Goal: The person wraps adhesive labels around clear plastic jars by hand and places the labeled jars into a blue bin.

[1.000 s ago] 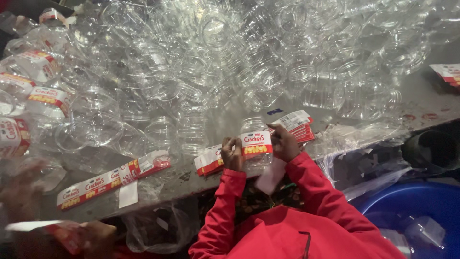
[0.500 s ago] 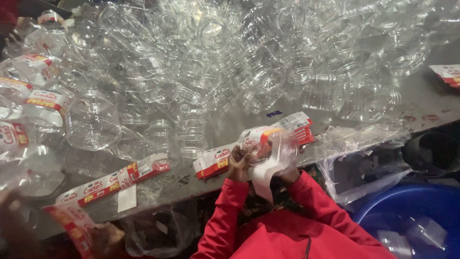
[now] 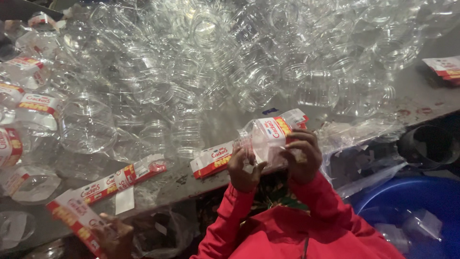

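While both hands gripped it, the jar (image 3: 262, 139) lay tilted on its side just above the bench's (image 3: 421, 103) near edge, its open mouth toward the left. It was clear, thin-walled plastic, round and ribbed at the neck, with a glossy white, red and yellow label wrapped about its body. The left hand (image 3: 244, 169) curled its fingers around the mouth end, and the right hand (image 3: 303, 154) closed over the labelled base end, fingers folded tight on the wall. Both sleeves (image 3: 306, 216) were red cloth.

Behind the jar, a heap of bare jars (image 3: 230, 62) of the same clear plastic covered most of the bench, tumbled on their sides, shiny and see-through; whether anything was in them could not be told. Along the left edge stood jars already labelled (image 3: 36, 103). Flat stacks of labels (image 3: 213, 158) lay on the near edge just left of the hands, with another strip (image 3: 120, 180) further left, and one more stack (image 3: 443, 66) sat at the far right edge. Crumpled clear film (image 3: 354, 139) hung over the near edge to the right. Below it a blue tub (image 3: 412, 201), smooth and round, held a few clear jars. At the near left corner another person's hand (image 3: 112, 235) held a label strip (image 3: 72, 216).
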